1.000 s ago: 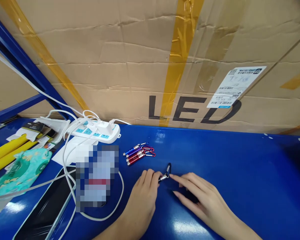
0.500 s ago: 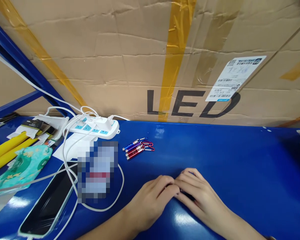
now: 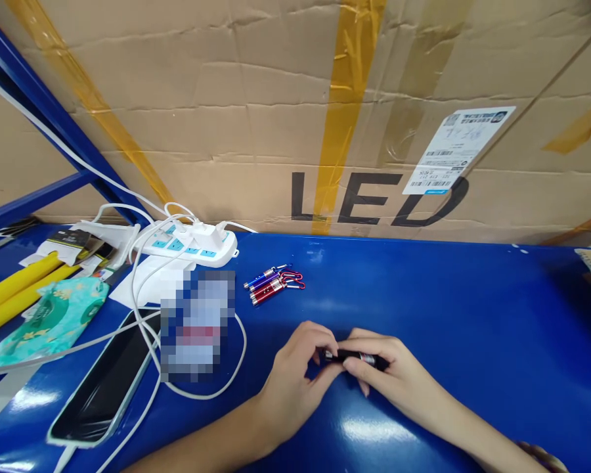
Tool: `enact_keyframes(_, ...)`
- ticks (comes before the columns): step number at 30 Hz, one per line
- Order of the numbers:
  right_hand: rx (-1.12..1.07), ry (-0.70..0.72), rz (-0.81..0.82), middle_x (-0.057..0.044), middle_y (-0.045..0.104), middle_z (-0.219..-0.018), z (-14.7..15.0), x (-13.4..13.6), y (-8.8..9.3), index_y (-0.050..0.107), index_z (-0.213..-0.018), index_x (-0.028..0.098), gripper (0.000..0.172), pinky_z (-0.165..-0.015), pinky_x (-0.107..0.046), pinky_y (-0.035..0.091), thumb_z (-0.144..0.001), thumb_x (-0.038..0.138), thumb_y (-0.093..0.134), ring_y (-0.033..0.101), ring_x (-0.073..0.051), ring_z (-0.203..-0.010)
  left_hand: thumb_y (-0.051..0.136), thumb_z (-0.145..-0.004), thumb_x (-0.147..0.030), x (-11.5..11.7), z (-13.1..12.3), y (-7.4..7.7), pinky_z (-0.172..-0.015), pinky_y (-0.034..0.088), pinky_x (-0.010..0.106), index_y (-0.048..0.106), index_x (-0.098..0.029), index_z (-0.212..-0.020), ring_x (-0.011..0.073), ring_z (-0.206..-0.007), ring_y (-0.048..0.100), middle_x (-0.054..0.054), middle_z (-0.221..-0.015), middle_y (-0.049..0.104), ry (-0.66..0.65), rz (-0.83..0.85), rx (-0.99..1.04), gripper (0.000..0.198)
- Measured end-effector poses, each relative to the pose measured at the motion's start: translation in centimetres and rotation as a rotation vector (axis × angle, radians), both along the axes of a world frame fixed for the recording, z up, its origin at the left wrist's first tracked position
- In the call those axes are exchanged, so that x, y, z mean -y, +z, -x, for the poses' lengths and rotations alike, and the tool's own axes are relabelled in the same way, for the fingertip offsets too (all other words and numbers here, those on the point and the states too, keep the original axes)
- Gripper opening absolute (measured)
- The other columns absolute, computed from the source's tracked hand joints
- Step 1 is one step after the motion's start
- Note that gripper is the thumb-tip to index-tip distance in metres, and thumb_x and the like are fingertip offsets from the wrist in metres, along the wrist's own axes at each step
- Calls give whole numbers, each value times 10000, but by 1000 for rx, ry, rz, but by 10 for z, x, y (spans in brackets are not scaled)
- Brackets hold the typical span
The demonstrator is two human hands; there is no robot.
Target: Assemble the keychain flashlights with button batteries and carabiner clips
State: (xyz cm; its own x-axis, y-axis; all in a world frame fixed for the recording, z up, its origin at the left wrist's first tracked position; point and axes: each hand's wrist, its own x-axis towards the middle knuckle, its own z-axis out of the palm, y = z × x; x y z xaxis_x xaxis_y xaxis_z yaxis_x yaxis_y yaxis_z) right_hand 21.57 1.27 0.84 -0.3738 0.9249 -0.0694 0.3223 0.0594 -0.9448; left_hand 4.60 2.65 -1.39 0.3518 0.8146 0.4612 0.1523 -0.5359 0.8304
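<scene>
A small black keychain flashlight (image 3: pixel 367 358) with a silver end and a pale label lies across the fingers of my right hand (image 3: pixel 391 368). The thumb of that hand presses on it from the near side. My left hand (image 3: pixel 300 374) is curled at the silver end, thumb and fingertips pinching around it. Both hands are just above the blue table. Beyond them lie several similar keychain flashlights with carabiner clips, side by side: a red one (image 3: pixel 268 291) nearest, then purple and blue (image 3: pixel 259 278).
To the left are a black-screened phone (image 3: pixel 101 378), a pixelated item (image 3: pixel 197 328), a white power strip (image 3: pixel 219 253) with looping cables, a green tissue pack (image 3: pixel 64 315) and yellow tubes (image 3: pixel 22 282). A large cardboard box (image 3: pixel 226 131) stands along the back of the blue table (image 3: pixel 473 315).
My hands have drawn slightly apart and turned, so the black flashlight, mostly hidden before, now shows between them. The camera view has shifted a little.
</scene>
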Motion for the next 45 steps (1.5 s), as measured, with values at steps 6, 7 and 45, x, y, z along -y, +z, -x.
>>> enact_keyframes(6, 31, -114, 32, -55, 652, -835, -3, -3, -3, 700, -1025, 187, 309, -454, -190, 436, -830, 393, 577, 535, -90, -544, 546, -768, -183, -5, 3, 12, -813, 386, 321, 512, -189, -1037, 208, -921, 529, 67, -988, 571, -38, 377, 107, 271)
enact_keyframes(7, 47, -129, 40, -61, 671, -862, -3, -4, -4, 704, -1017, 185, 303, -463, -193, 448, -819, 384, 588, 538, -91, -541, 512, -779, -242, -7, 4, 12, -839, 376, 337, 502, -178, -1077, 230, -975, 523, 83, -1023, 571, -93, 468, 195, 306)
enact_keyframes(45, 369, -266, -302, -58, 661, -838, -37, -20, 7, 704, -843, 195, 250, -503, -239, 460, -783, 424, 625, 559, -112, -588, 449, -889, -174, -16, -2, 6, -775, 431, 321, 554, -209, -951, 193, -820, 604, 22, -838, 648, 21, 520, -76, 127)
